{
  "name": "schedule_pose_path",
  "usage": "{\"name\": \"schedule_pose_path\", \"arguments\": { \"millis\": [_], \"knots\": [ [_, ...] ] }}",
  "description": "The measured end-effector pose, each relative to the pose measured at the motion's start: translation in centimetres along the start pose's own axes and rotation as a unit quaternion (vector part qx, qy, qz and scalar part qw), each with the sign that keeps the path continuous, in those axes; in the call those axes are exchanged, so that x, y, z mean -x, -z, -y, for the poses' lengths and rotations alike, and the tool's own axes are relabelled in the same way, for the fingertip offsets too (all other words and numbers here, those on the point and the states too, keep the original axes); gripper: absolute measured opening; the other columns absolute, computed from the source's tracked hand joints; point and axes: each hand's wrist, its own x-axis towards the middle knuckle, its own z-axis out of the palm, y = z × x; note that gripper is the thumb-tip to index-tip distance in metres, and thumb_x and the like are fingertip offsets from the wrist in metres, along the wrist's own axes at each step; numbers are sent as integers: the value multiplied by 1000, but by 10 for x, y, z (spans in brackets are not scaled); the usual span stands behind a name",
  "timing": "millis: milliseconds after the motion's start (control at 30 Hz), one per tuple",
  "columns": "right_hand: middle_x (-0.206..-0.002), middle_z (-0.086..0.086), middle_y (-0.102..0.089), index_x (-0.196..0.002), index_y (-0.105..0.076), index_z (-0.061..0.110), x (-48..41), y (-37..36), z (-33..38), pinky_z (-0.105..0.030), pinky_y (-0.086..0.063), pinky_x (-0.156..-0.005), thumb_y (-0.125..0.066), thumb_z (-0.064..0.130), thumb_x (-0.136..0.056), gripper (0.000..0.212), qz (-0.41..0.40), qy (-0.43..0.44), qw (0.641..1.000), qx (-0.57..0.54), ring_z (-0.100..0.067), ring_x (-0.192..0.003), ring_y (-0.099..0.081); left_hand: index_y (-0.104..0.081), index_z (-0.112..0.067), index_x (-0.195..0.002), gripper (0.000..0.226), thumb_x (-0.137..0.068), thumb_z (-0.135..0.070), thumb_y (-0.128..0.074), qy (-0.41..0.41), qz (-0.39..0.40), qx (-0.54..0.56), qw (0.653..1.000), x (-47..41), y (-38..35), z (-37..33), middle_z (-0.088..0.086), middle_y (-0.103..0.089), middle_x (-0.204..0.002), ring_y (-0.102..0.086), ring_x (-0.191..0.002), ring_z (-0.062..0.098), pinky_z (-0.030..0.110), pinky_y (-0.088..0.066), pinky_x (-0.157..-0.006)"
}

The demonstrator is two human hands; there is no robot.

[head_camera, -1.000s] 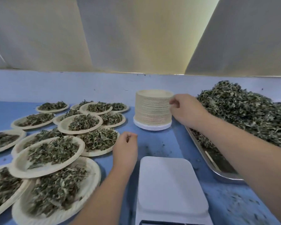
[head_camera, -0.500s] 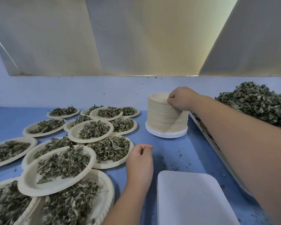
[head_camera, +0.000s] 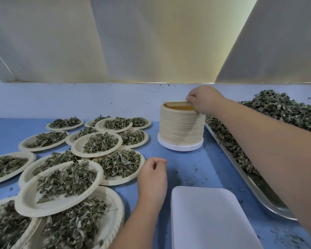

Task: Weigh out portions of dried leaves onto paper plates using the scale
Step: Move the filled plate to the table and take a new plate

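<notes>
Dried grey-green leaves point(head_camera: 66, 178) lie in loose mounds on the round cream paper plates point(head_camera: 31, 200) that overlap across the left of the blue table point(head_camera: 187, 168). They look brittle and nearly weightless, curled flakes and thin stems. I judge they would crumble under a squeeze and scatter at a knock, so a loose pinch suits them better than a tight fist.

My left hand point(head_camera: 152, 175) is just right of the nearest filled plates, low by the table, its fingers loosely curled and holding nothing. Beside it, nearer me, the smooth white scale platform point(head_camera: 208, 218) with rounded corners has no plate on it yet.

Farther back stands the tall stack of cream paper plates point(head_camera: 180, 130). It is tightly nested, its side ribbed by many fluted rims, and it rests on a few whiter plates point(head_camera: 180, 147) at the base. My right hand point(head_camera: 203, 99) reaches over the top and pinches the rim of the top plate point(head_camera: 178, 104), which is tilted up off the pile on the side I hold.

That plate should be thin, light and bendy. Nested ones probably cling, so two may come away together. The stiffer fluted rim is the place to grip.

On the right, a long shiny metal tray point(head_camera: 258, 191) with a raised lip carries the big heap of leaves point(head_camera: 285, 112). Crumbs speckle the table beside it.
</notes>
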Motion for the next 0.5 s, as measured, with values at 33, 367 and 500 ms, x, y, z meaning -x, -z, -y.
{"name": "schedule_pose_path", "arguments": {
  "millis": [33, 367, 500],
  "knots": [
    [-82, -7, -57, -86, -57, 13, 3, 1, -1, -28, -40, -67, -41, 29, -99, 26, 1, -1, 1000, -17, -30, -84, -60, -67, -22, -82, 20, -89, -13, -51, 1, 1, 2, 1000, 0, 0, 0, -11, -50, -50, -42, -47, 7, 24, -38, -51],
    [-95, 0, -61, -94, -71, 19, 50, 17, -6, -33, -47, -72, -50, 14, -92, 22, -103, 30, 994, -3, -22, -86, -56, -68, -22, -80, 20, -88, -13, -51, -10, -1, -1, 1000, -3, 0, 3, -9, -56, -63, -49, -63, 14, 30, -42, -66],
    [-99, 5, -58, -99, -70, 21, 105, 10, -5, -34, -45, -74, -51, 16, -93, 21, -160, 77, 983, -37, -19, -89, -56, -67, -24, -81, 20, -88, -14, -51, -16, 3, -10, 1000, -2, 2, 4, -9, -56, -68, -51, -69, 16, 36, -45, -74]
  ]
}}
